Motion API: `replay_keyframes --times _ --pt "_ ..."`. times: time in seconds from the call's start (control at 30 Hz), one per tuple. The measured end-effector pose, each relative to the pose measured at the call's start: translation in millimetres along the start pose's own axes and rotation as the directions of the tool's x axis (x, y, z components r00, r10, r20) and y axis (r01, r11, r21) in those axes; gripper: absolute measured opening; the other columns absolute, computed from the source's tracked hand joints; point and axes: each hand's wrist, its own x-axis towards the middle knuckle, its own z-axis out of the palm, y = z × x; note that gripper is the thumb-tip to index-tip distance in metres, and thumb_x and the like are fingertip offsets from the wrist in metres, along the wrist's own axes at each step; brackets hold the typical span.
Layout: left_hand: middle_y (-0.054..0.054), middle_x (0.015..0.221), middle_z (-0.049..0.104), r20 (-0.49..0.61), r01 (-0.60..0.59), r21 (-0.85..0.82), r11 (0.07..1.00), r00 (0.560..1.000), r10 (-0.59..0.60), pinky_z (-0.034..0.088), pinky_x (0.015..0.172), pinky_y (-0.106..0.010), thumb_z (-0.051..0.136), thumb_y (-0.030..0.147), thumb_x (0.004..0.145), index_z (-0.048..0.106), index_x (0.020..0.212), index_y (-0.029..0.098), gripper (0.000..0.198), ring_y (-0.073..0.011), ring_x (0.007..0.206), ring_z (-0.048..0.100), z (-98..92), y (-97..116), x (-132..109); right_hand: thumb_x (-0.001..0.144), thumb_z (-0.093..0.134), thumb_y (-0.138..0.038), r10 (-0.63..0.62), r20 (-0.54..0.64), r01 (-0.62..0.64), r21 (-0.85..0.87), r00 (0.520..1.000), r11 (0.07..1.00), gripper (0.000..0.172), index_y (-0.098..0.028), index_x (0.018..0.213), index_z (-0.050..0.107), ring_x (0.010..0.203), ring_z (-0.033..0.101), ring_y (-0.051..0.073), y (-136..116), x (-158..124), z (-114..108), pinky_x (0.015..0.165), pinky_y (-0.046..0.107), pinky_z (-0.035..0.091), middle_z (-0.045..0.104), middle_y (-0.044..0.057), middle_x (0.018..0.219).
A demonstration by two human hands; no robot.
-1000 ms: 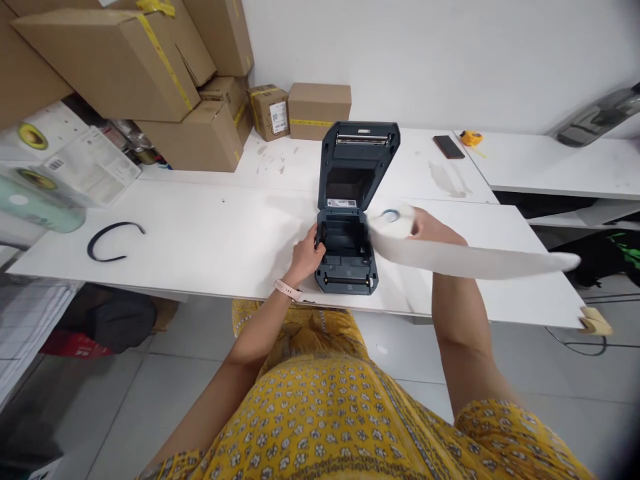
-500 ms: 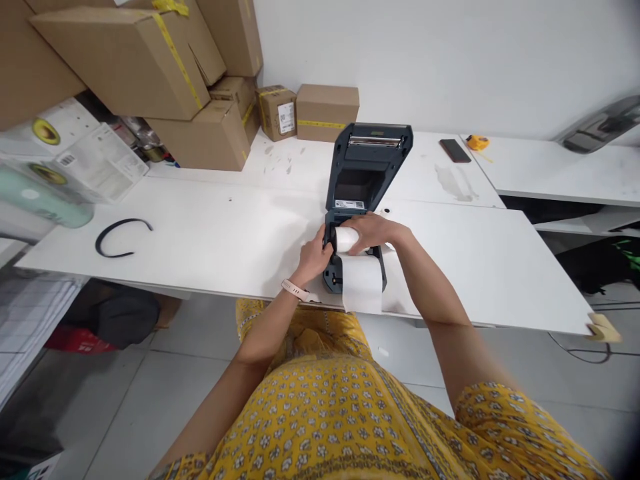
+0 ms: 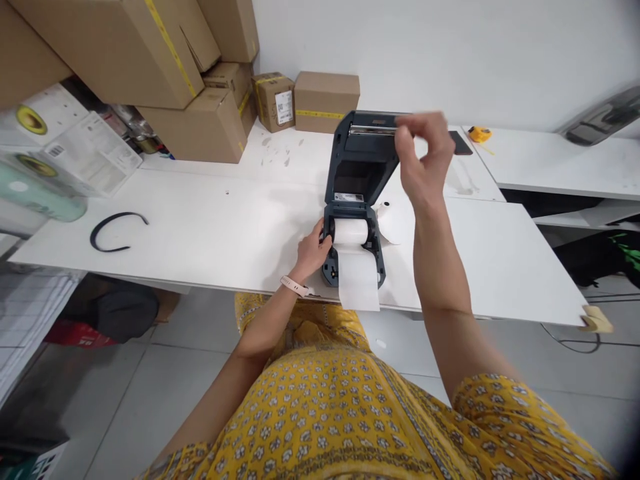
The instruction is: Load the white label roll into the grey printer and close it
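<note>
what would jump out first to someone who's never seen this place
Probably the dark printer standing open mid-picture on the white table, a white paper roll inside and its loose end hanging over the front edge. The right hand is up by the raised lid's right corner. Next, the bright yellow flowered clothing filling the bottom.

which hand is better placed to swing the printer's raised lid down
Right, I'd judge: the right hand is up by the top edge of the raised lid, though contact is unclear; the left hand is lower, against the printer base beside the paper roll.
</note>
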Motion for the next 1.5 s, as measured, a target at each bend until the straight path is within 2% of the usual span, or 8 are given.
replay_keyframes --times 0.13,0.27,0.4,0.57,0.8,1.17,1.3,1.5 --pt "-0.014 0.158 0.057 -0.247 -0.228 -0.068 0.971 0.947 0.205 0.053 0.112 -0.042 0.041 0.027 0.101 0.043 0.158 0.019 0.058 -0.0278 0.142 0.058 5.1 -12 -31 0.098 0.044 -0.076 -0.112 0.052 0.116 -0.090 0.992 0.989 0.053 -0.037 0.128 0.066 0.141 0.053 0.030 20 40 11 0.123 0.052 0.041 0.068 0.004 0.133" --pt "-0.014 0.162 0.051 -0.174 -0.729 0.143 0.669 0.647 0.742 0.040 0.125 -0.058 0.048 0.016 0.090 0.040 0.159 0.020 0.070 -0.0324 0.157 0.038 6.3 -20 -84 0.098 0.039 -0.076 -0.139 0.084 0.146 -0.077 0.987 0.986 0.052 -0.040 0.116 0.071 0.127 0.062 0.032 41 51 18 0.115 0.057 0.047 0.073 0.005 0.121" --pt "-0.016 0.163 0.049 -0.013 -0.778 0.362 0.514 0.547 0.837 0.032 0.127 -0.064 0.052 0.012 0.092 0.055 0.148 0.020 0.057 -0.0348 0.160 0.031 19.0 -19 -105 0.099 0.041 -0.073 -0.153 0.066 0.156 -0.049 0.986 0.987 0.049 -0.038 0.109 0.073 0.127 0.062 0.033 30 41 14 0.113 0.056 0.048 0.075 0.005 0.116" --pt "-0.010 0.119 0.077 -0.223 -0.781 0.335 0.527 0.478 0.850 0.049 0.114 -0.054 0.050 0.008 0.097 0.074 0.107 0.022 0.030 -0.0259 0.129 0.060 34.6 -18 -95 0.102 0.046 -0.066 -0.132 -0.031 0.132 -0.008 0.991 0.991 0.046 -0.031 0.099 0.076 0.117 0.067 0.029 -10 3 3 0.109 0.053 0.050 0.076 0.005 0.110" --pt "-0.007 0.100 0.077 -0.262 -0.781 0.355 0.514 0.444 0.857 0.054 0.105 -0.045 0.049 0.026 0.105 0.077 0.112 0.025 0.029 -0.0213 0.104 0.063 33.7 -22 -117 0.104 0.057 -0.042 -0.127 0.115 0.117 0.090 0.985 0.989 0.027 -0.032 0.123 0.074 0.123 0.068 0.026 -35 -113 -21 0.109 0.052 0.053 0.075 0.004 0.127" --pt "-0.012 0.161 0.052 -0.257 -0.712 0.496 0.497 0.426 0.868 0.028 0.131 -0.057 0.056 0.028 0.104 0.056 0.150 0.029 0.046 -0.0276 0.160 0.033 43.7 -37 -112 0.103 0.056 -0.033 0.150 0.037 -0.152 0.089 0.988 0.984 0.036 -0.044 0.134 0.069 0.154 0.045 0.028 -26 -218 2 0.128 0.067 0.033 0.064 -0.004 0.151" --pt "-0.017 0.177 0.020 -0.221 -0.726 0.471 0.502 0.454 0.863 0.029 0.131 -0.060 0.055 0.025 0.103 0.039 0.160 0.020 0.059 -0.0317 0.165 0.022 34.7 -47 -81 0.092 0.071 -0.048 0.519 -0.014 -0.494 0.286 0.855 0.821 0.064 -0.043 0.153 0.051 0.159 0.037 0.032 -26 -228 11 0.130 0.067 0.030 0.044 -0.001 0.169" --pt "-0.010 0.178 0.020 -0.230 -0.789 0.335 0.515 0.461 0.857 0.038 0.129 -0.056 0.055 0.033 0.105 0.045 0.152 0.026 0.048 -0.0287 0.164 0.024 35.0 -51 -67 0.085 0.075 -0.058 0.752 0.112 -0.720 0.410 0.649 0.560 0.084 -0.032 0.159 0.044 0.151 0.046 0.037 -19 -245 15 0.127 0.067 0.035 0.049 0.010 0.164"
